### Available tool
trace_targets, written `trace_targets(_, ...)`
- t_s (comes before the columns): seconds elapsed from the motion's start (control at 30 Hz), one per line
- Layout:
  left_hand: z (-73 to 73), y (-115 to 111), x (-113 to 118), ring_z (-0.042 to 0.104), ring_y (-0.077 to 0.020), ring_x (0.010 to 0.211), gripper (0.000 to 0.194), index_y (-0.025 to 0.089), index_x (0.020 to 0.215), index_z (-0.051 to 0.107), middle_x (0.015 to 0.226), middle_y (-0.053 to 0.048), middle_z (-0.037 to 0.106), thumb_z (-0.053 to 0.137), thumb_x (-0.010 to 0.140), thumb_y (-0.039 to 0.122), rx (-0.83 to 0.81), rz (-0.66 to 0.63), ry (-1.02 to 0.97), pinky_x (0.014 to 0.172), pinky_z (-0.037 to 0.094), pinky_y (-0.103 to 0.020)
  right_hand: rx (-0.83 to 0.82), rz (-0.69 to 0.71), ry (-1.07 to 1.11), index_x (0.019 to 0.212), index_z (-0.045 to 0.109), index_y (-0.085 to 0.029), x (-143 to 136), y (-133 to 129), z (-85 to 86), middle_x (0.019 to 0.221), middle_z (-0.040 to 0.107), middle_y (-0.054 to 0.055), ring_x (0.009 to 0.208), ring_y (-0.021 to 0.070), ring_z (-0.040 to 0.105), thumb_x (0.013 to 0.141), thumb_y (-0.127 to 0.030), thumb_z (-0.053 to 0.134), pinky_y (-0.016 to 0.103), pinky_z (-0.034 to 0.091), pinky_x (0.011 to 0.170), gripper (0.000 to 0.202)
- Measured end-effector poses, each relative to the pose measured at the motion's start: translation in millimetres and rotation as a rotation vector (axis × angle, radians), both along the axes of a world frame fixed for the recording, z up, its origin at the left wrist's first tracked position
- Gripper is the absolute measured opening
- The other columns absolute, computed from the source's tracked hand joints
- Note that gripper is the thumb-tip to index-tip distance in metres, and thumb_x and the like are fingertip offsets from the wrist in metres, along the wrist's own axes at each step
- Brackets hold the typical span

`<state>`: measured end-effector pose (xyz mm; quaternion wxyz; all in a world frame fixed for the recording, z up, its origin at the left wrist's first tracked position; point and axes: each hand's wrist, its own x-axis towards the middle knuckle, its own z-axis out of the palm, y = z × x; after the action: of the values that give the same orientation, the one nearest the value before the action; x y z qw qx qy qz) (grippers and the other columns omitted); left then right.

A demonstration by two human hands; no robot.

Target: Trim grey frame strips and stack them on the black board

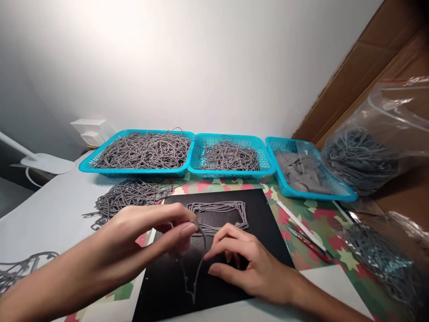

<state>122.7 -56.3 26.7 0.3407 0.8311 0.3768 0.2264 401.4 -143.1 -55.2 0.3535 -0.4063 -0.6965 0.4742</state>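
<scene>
Left hand point(150, 230): pinched the loop point(201, 261) between thumb and fingers; the loop looked thin and springy, so a light hold close to its upper bend probably served better than a hard squeeze.
Loop: hung in front of the board point(268, 232) from the pinch, its narrow end at 6 o'clock; left to dangle freely, it would have shown any twist.
Right hand point(244, 259): was half curled at 4 o'clock from the left, thumb and forefinger a narrow gap apart, just beside the loop; whether it touched could not be told; one fingertip there seemed enough to steady the hanging side.
Stack point(214, 206): lay flat on the board at 2 o'clock from the pinch, thin outlines nested in a rough rectangle; a loop held clear of it was less apt to snag.
Heap point(134, 194): lay tangled at 11 o'clock from the left hand; its strands called for gentle parting, not tugging.
</scene>
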Motion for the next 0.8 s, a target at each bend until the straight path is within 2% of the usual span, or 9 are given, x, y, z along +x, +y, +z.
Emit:
trace_targets(0.1, 1.5, 9.6, 5.5, 0.079, -0.0185, 0.071, 0.035, 0.029, 0.099, 0.08, 0.081, 0.002, 0.082, 0.058, 0.118, 0.048, -0.122, -0.16, -0.046, 0.067, 0.062, -0.025, -0.04, -0.02, 0.045, 0.134, 0.081, -0.025, -1.9, 0.2, -0.1, 0.12, 0.072, 0.005, 0.093, 0.0173, 0.067, 0.108, -0.049, 0.083, 0.03, 0.057, 0.085, 0.036)
trace_targets(0.17, 0.3, 10.4, 9.7, 0.077, -0.0173, 0.072, 0.037, 0.027, 0.096, 0.077, 0.081, 0.002, 0.08, 0.055, 0.119, 0.046, -0.126, -0.167, -0.072, 0.07, 0.061, -0.025, -0.023, -0.037, 0.022, 0.139, 0.077, -0.024, -7.4, 0.7, -3.5, 0.119, 0.074, 0.005, 0.096, 0.0191, 0.069, 0.103, -0.049, 0.087, 0.031, 0.057, 0.086, 0.045)
trace_targets(0.3, -5.5, 7.6, 13.8, 0.074, -0.0179, 0.072, 0.04, 0.025, 0.091, 0.074, 0.08, 0.001, 0.077, 0.054, 0.119, 0.047, -0.094, -0.125, -0.093, 0.069, 0.059, -0.027, 0.06, -0.079, -0.041, 0.11, 0.078, -0.023, -16.5, -1.2, -13.2, 0.105, 0.076, 0.004, 0.09, 0.019, 0.071, 0.109, -0.035, 0.076, 0.029, 0.057, 0.079, 0.012)
trace_targets(0.4, -12.2, 10.8, 9.7, 0.075, -0.0181, 0.074, 0.041, 0.025, 0.09, 0.073, 0.081, 0.0, 0.077, 0.054, 0.119, 0.048, -0.165, -0.106, -0.181, 0.071, 0.061, -0.028, 0.062, -0.156, -0.066, 0.103, 0.074, -0.024, -12.2, -3.3, -12.9, 0.098, 0.076, 0.002, 0.087, 0.019, 0.073, 0.111, -0.033, 0.071, 0.028, 0.059, 0.079, 0.013)
trace_targets(0.57, -35.6, 20.4, 3.9, 0.075, -0.0192, 0.075, 0.045, 0.023, 0.093, 0.072, 0.082, -0.001, 0.076, 0.056, 0.119, 0.057, -0.35, 0.008, -0.339, 0.072, 0.065, -0.031, -0.032, -0.366, -0.038, 0.111, 0.08, -0.027, 10.0, 2.9, -1.8, 0.099, 0.082, 0.003, 0.094, 0.0214, 0.081, 0.114, -0.048, 0.07, 0.03, 0.066, 0.09, 0.024)
trace_targets(0.67, -54.8, 20.9, 8.5, 0.076, -0.0198, 0.074, 0.048, 0.022, 0.094, 0.071, 0.083, -0.002, 0.077, 0.057, 0.117, 0.062, -0.43, 0.064, -0.34, 0.072, 0.065, -0.032, -0.181, -0.427, 0.054, 0.111, 0.08, -0.023, 25.3, 11.0, 0.2, 0.083, 0.082, 0.004, 0.076, 0.0224, 0.082, 0.106, -0.06, 0.079, 0.032, 0.069, 0.075, 0.038)
trace_targets(0.73, -65.5, 19.3, 13.3, 0.077, -0.0204, 0.076, 0.049, 0.021, 0.095, 0.07, 0.085, -0.003, 0.078, 0.058, 0.116, 0.064, -0.471, 0.075, -0.316, 0.073, 0.065, -0.033, -0.27, -0.477, 0.103, 0.105, 0.078, -0.021, 34.8, 15.4, -0.6, 0.068, 0.078, 0.002, 0.061, 0.0209, 0.077, 0.098, -0.065, 0.086, 0.031, 0.065, 0.062, 0.045)
trace_targets(0.8, -72.1, 17.2, 17.8, 0.078, -0.0213, 0.08, 0.048, 0.021, 0.096, 0.069, 0.088, -0.004, 0.079, 0.058, 0.115, 0.063, -0.492, 0.066, -0.291, 0.076, 0.065, -0.034, -0.308, -0.503, 0.103, 0.101, 0.077, -0.02, 42.2, 17.7, -1.1, 0.065, 0.077, 0.002, 0.059, 0.0199, 0.076, 0.095, -0.065, 0.09, 0.03, 0.065, 0.062, 0.047)
